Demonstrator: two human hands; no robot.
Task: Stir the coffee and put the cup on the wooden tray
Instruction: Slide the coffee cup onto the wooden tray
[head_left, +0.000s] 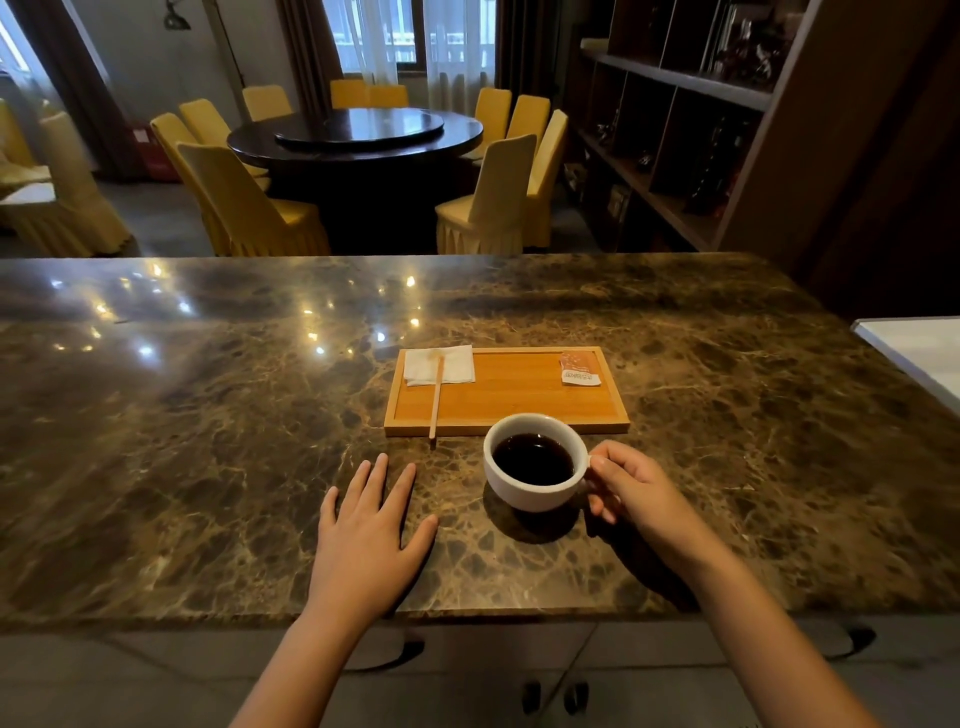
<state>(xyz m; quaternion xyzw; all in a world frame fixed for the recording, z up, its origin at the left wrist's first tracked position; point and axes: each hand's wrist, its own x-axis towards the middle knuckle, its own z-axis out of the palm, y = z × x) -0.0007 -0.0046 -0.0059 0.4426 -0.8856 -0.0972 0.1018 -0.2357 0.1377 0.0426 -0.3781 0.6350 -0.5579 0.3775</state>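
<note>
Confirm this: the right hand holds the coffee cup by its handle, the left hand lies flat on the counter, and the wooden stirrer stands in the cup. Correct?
Not quite. The head view shows the wooden stirrer lying across the napkin and wooden tray, not in the coffee cup. The rest holds.

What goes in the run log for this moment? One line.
right hand: holds cup handle | left hand: flat on counter | stir stick: on tray

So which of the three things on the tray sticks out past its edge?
The wooden stirrer: its near end overhangs the tray. The napkin and sachet don't.
</note>
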